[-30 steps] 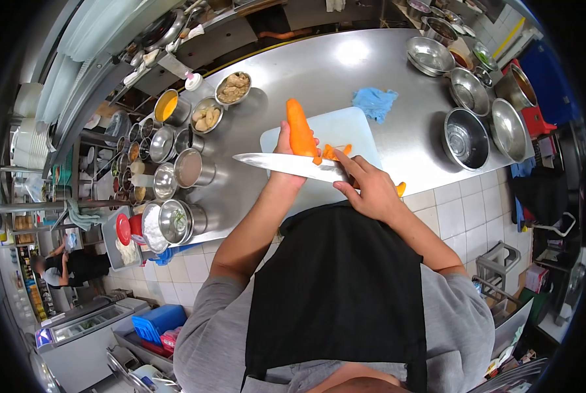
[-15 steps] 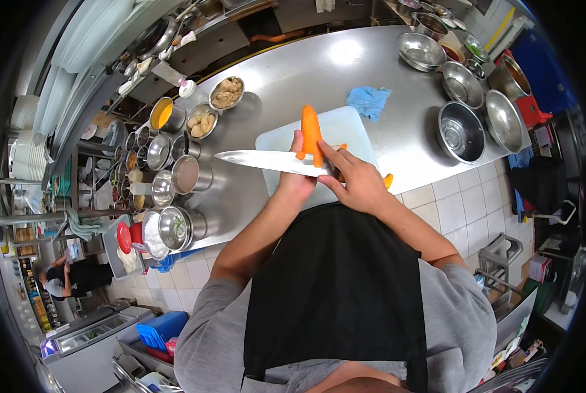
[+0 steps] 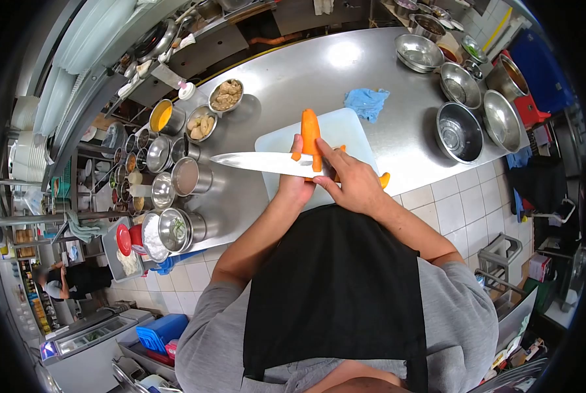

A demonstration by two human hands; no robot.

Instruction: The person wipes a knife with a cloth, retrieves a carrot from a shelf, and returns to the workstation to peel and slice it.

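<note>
My left hand (image 3: 295, 186) is closed around the lower part of a peeled-looking carrot (image 3: 311, 128), whose thick end points away from me. My right hand (image 3: 359, 183) grips a large kitchen knife (image 3: 260, 161) by its handle, which the fingers hide. Its broad blade lies across the carrot, tip to the left. Small orange pieces cling to the blade. Below both hands is a white cutting board (image 3: 276, 143), with carrot scraps (image 3: 384, 179) at its right edge.
On the steel counter (image 3: 293, 78), a blue cloth (image 3: 367, 103) lies beyond the board. Metal bowls (image 3: 460, 132) stand at right. At left are bowls of pale food (image 3: 226, 95) and several containers (image 3: 192, 177). Another person (image 3: 76, 280) stands far left.
The knife has slid slightly left and the carrot sits marginally lower. An orange piece on the blade has shifted a little to the left. Both hands keep their grip.
</note>
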